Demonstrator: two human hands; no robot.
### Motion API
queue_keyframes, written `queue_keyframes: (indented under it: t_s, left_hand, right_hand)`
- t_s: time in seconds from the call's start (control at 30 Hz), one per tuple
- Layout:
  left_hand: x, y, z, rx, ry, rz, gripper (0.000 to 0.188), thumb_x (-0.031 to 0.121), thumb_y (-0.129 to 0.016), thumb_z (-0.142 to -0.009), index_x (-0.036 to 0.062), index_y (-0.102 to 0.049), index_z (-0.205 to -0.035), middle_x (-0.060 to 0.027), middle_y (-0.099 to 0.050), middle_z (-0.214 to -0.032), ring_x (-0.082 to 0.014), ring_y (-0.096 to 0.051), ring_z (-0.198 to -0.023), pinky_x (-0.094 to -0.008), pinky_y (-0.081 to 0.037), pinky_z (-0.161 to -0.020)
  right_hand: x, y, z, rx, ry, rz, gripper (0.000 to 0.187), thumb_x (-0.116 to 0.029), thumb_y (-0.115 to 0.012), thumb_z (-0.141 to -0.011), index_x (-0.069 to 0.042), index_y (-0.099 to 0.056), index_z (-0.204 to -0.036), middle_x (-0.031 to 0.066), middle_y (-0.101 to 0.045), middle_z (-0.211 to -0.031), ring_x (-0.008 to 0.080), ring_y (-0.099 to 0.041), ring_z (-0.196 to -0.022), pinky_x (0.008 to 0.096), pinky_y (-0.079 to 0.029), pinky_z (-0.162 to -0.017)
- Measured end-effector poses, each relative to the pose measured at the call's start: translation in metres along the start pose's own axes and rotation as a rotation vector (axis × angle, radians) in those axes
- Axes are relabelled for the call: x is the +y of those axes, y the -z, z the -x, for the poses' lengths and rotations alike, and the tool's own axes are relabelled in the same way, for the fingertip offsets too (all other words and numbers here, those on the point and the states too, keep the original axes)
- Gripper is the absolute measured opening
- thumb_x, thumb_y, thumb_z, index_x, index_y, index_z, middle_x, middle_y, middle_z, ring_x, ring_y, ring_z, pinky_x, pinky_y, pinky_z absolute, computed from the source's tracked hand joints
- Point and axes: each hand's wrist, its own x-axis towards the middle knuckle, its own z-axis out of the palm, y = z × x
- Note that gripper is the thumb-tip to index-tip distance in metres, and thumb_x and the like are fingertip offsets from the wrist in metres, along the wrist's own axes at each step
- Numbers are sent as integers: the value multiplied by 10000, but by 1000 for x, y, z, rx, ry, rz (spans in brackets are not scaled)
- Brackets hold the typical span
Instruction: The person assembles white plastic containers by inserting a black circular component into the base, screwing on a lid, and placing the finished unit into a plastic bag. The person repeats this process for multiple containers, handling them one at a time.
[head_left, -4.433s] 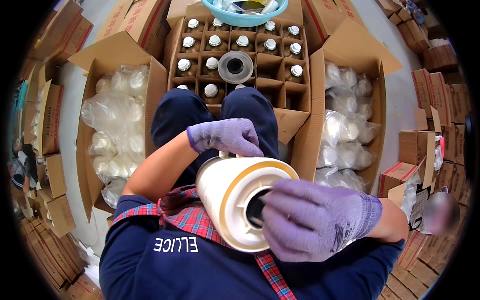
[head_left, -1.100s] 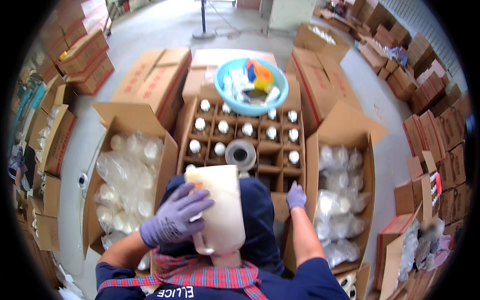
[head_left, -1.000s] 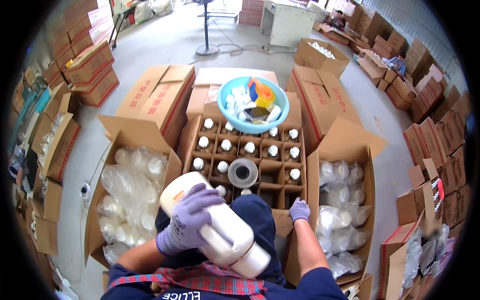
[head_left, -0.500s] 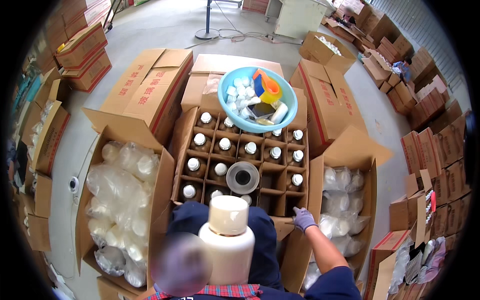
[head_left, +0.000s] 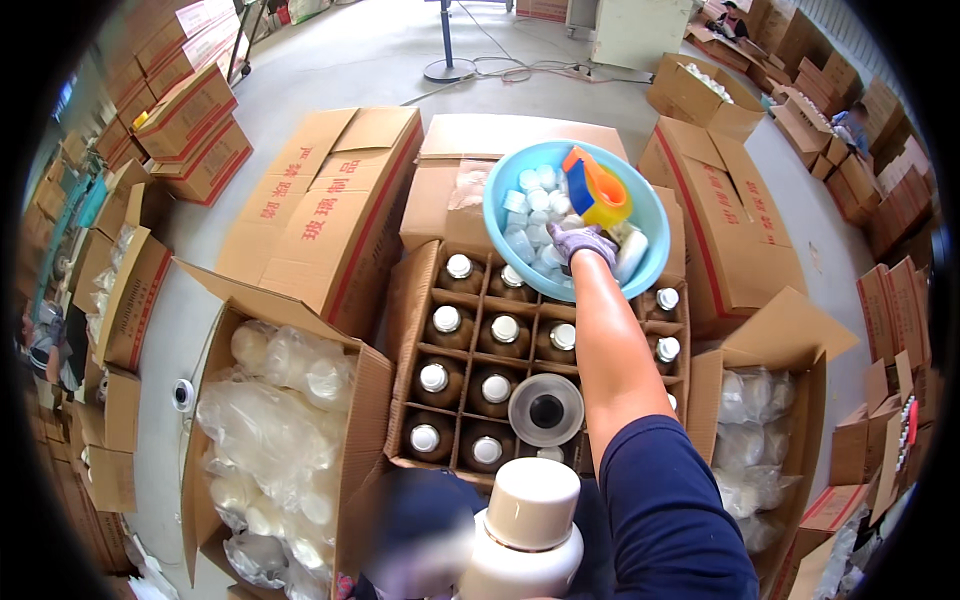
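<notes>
My right hand (head_left: 582, 243), in a purple-grey glove, reaches into a light blue basin (head_left: 492, 215). Its fingers look apart among small white and clear caps (head_left: 540, 200), though some fingertips are hidden. An orange, yellow and blue plastic piece (head_left: 597, 190) lies beside that hand. Blurred by motion, my left hand (head_left: 425, 575) is low in the picture, left of a large white bottle (head_left: 520, 565) with a cream cap (head_left: 536, 503); its fingers cannot be made out. Brown bottles with white tops (head_left: 495, 388) stand upright in a divided carton (head_left: 400, 400), partly covered by my right arm.
A round translucent piece with a dark centre (head_left: 546, 410) rests over the divided carton. Open cartons hold plastic-wrapped goods at left (head_left: 275, 430) and right (head_left: 745, 440). Closed cartons (head_left: 320, 200) flank the basin. Farther right, people sit among stacked boxes.
My right hand has moved from the divided carton's right front edge up into the basin. My left hand has shifted lower and nearer the white bottle. The whole view has shifted.
</notes>
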Motion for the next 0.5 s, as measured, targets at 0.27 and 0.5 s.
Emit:
queue_keyframes:
  t_s: [0.27,0.5]
  left_hand:
    - [-11,5,-4,17,-31,-55,202,132,-708,-874,-8,-681,-1017,-166,-687,-968,-294,-678,-822,-356,-554,-716]
    - [-18,1,-8,51,-91,-47,268,111,-772,-823,-16,-685,-1042,-184,-693,-1032,-301,-692,-890,-351,-561,-770]
  right_hand:
    - [27,46,4,-410,461,-177,888,-459,-770,-624,97,-568,-1286,260,-625,-1281,259,-648,-1143,331,-532,-930]
    - [83,42,82,309,808,-322,1118,-319,-832,-571,68,-308,-1479,326,-476,-1341,428,-481,-1261,437,-431,-1100]
